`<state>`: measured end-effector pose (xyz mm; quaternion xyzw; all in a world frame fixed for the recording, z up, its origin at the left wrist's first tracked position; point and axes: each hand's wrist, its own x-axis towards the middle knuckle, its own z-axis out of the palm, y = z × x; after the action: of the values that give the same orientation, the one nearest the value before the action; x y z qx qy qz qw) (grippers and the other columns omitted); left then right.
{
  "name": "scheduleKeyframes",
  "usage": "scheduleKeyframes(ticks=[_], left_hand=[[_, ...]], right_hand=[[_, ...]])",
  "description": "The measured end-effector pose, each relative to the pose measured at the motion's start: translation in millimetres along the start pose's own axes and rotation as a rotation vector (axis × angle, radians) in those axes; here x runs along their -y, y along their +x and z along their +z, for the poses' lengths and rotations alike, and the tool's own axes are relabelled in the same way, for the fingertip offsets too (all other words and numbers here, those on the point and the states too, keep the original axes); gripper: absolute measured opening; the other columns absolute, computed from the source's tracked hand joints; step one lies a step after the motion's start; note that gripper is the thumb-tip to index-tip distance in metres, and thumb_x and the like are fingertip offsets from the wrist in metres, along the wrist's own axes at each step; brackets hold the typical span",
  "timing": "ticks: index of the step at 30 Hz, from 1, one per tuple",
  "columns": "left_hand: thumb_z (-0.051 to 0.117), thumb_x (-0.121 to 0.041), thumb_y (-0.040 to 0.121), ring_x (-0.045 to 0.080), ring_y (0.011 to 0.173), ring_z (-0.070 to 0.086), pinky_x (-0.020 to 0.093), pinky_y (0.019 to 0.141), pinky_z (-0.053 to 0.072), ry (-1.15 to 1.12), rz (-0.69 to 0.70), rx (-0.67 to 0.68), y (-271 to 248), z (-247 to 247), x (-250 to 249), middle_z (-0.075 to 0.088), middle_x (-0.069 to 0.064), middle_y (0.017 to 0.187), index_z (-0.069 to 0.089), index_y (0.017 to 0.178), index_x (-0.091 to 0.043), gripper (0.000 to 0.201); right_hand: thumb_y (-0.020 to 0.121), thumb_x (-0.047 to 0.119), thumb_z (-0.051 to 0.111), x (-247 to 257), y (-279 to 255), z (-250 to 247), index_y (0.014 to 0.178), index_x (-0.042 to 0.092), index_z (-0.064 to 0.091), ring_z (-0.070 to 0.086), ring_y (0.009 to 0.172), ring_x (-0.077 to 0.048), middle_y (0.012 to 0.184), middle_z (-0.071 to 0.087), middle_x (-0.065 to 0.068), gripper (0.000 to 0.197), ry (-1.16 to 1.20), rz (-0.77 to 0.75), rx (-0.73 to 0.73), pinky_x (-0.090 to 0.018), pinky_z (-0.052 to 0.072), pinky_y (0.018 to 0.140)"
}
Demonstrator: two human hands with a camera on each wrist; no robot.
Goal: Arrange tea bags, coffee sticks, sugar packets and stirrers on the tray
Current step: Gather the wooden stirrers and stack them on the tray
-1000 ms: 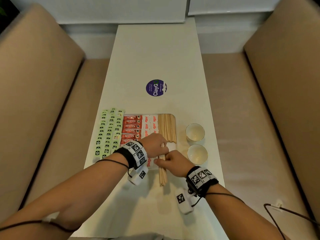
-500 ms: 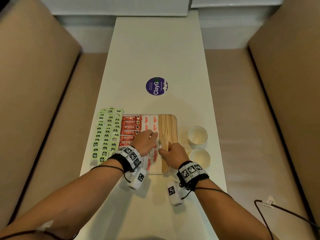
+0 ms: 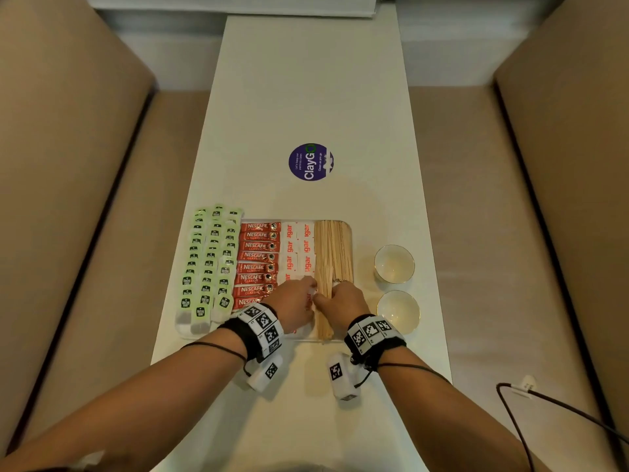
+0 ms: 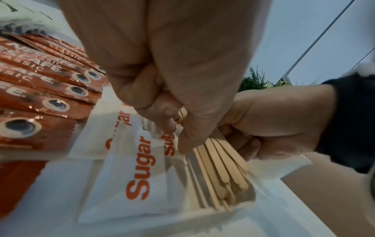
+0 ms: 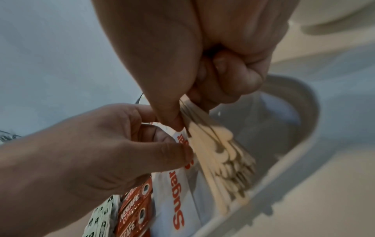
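A white tray [image 3: 352, 248] holds green tea bags [image 3: 207, 267] at its left, red coffee sticks [image 3: 257, 264], white sugar packets [image 3: 297, 247] and a row of wooden stirrers [image 3: 335, 250]. At the tray's near end, both hands hold one bundle of stirrers [image 3: 323, 315]. My right hand [image 3: 328, 298] pinches the bundle [image 5: 219, 154] from the right. My left hand [image 3: 308, 294] has its fingers curled, with the thumb pressed against the bundle [image 4: 219, 168] from the left. The bundle's near tips lie inside the tray's front rim [image 5: 284, 184], beside a sugar packet [image 4: 138, 168].
Two small white cups [image 3: 394, 264] [image 3: 398, 310] stand right of the tray. A round purple sticker [image 3: 310, 161] lies on the table beyond it. Beige seats flank the narrow table, and a black cable [image 3: 544, 403] lies on the right seat.
Both hands have carried the stirrer bundle forward. It stuck out past the tray's front edge before and now lies within the tray.
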<state>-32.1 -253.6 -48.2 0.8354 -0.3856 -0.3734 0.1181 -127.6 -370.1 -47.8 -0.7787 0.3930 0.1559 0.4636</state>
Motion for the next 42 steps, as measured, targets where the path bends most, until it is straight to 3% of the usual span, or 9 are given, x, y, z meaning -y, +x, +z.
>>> scheduleKeyframes(ticks=[5,12,16,21,24,29,36,39,42], left_hand=[[0.068,-0.014,0.085,0.018,0.086,0.062,0.028,0.068,0.048,-0.042,0.011,-0.020,-0.1,2.1,-0.9,0.065,0.000,0.095,0.045,0.140,-0.012,0.060],[0.072,-0.012,0.082,0.023,0.083,0.065,0.041,0.074,0.056,-0.016,0.029,-0.022,-2.6,3.7,-5.1,0.065,0.006,0.095,0.044,0.128,-0.008,0.054],[0.073,-0.013,0.082,0.022,0.076,0.063,0.030,0.061,0.050,0.000,0.050,-0.024,-1.8,7.4,-5.6,0.064,0.003,0.087,0.039,0.121,-0.012,0.051],[0.072,-0.014,0.082,0.022,0.074,0.064,0.035,0.063,0.054,-0.004,0.030,-0.014,-1.2,11.6,-6.1,0.064,0.003,0.085,0.038,0.122,-0.013,0.052],[0.070,-0.016,0.084,0.024,0.071,0.063,0.031,0.056,0.046,-0.016,0.036,-0.029,-1.8,14.4,-7.5,0.062,0.004,0.081,0.038,0.114,-0.013,0.044],[0.070,-0.018,0.086,0.022,0.074,0.065,0.038,0.064,0.056,-0.011,0.010,-0.025,-3.6,16.9,-11.5,0.065,0.005,0.085,0.034,0.131,-0.010,0.058],[0.070,-0.015,0.086,0.022,0.073,0.066,0.040,0.064,0.058,0.019,-0.017,-0.028,-4.4,18.7,-15.3,0.066,0.005,0.084,0.029,0.140,-0.009,0.068],[0.070,-0.014,0.086,0.022,0.075,0.066,0.037,0.063,0.057,0.024,-0.021,-0.025,-4.2,20.5,-15.9,0.066,0.005,0.086,0.022,0.147,-0.007,0.077],[0.069,-0.013,0.087,0.021,0.073,0.062,0.024,0.051,0.043,0.013,-0.017,-0.024,-4.5,20.8,-15.9,0.063,0.005,0.086,0.021,0.148,-0.005,0.078]], right_hand=[[0.088,0.032,0.066,0.4,7.0,-2.9,0.079,0.001,0.065,0.062,0.072,-0.025,0.078,0.067,-0.010,0.032,-0.009,0.026,0.014,-0.036,0.053,0.068],[0.087,0.037,0.066,1.1,10.9,-5.7,0.082,0.004,0.068,0.067,0.073,-0.026,0.079,0.069,-0.010,0.033,-0.026,0.039,0.000,-0.036,0.055,0.066],[0.089,0.040,0.065,0.9,12.8,-5.1,0.066,0.013,0.055,0.056,0.059,-0.018,0.066,0.058,-0.002,0.037,-0.041,0.050,-0.013,-0.028,0.043,0.053],[0.091,0.043,0.063,0.8,11.3,-6.1,0.081,0.007,0.065,0.065,0.070,-0.023,0.075,0.065,-0.005,0.037,-0.054,0.042,0.019,-0.031,0.050,0.060],[0.094,0.039,0.062,-1.2,9.5,-7.2,0.075,0.011,0.059,0.059,0.065,-0.020,0.070,0.059,-0.002,0.033,-0.077,0.047,0.034,-0.027,0.043,0.056],[0.091,0.034,0.060,1.4,5.4,-11.9,0.086,0.007,0.061,0.062,0.075,-0.027,0.080,0.063,-0.007,0.027,-0.105,0.088,0.012,-0.031,0.050,0.063],[0.098,0.025,0.053,4.3,1.4,-16.1,0.094,0.007,0.061,0.064,0.082,-0.028,0.093,0.065,-0.011,0.020,-0.161,0.125,0.040,-0.031,0.049,0.063],[0.099,0.022,0.050,5.4,-0.4,-16.1,0.091,0.008,0.059,0.061,0.082,-0.026,0.094,0.065,-0.010,0.018,-0.222,0.128,0.059,-0.032,0.048,0.067],[0.099,0.017,0.050,7.3,-1.8,-17.7,0.089,0.009,0.058,0.060,0.082,-0.025,0.098,0.066,-0.010,0.016,-0.267,0.150,0.075,-0.031,0.049,0.069]])
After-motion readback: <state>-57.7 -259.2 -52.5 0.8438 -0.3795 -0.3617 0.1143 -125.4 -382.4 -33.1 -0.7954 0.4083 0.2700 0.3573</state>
